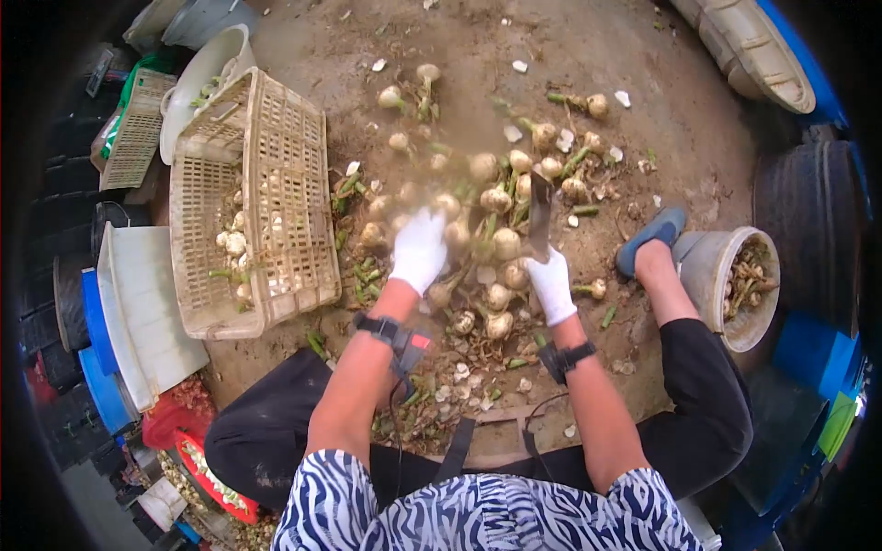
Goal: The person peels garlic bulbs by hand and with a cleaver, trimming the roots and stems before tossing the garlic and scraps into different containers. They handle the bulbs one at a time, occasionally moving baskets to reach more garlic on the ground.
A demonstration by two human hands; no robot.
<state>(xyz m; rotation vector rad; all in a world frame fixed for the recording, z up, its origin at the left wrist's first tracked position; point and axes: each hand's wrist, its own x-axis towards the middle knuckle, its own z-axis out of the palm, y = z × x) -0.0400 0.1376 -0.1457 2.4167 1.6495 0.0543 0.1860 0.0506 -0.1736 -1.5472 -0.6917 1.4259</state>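
Note:
Many round pale bulbs [506,243] with green stems lie in a loose pile on the dirt-covered floor. My left hand [421,250], in a white glove, is over the left side of the pile, touching or just above the bulbs; its fingers are blurred, and whatever they hold is hidden. My right hand [551,283], also white-gloved, is closed round the handle of a knife, whose wide dark blade [541,209] points away from me over the pile. Cut green stem pieces [366,275] lie left of my left hand.
A plastic crate [296,197] with some bulbs inside stands tilted at the left. At the right, a bucket [703,275] holds roots or trimmings beside my shoe [650,237]. White basins [138,303] and a red tray [220,487] are at the left edge.

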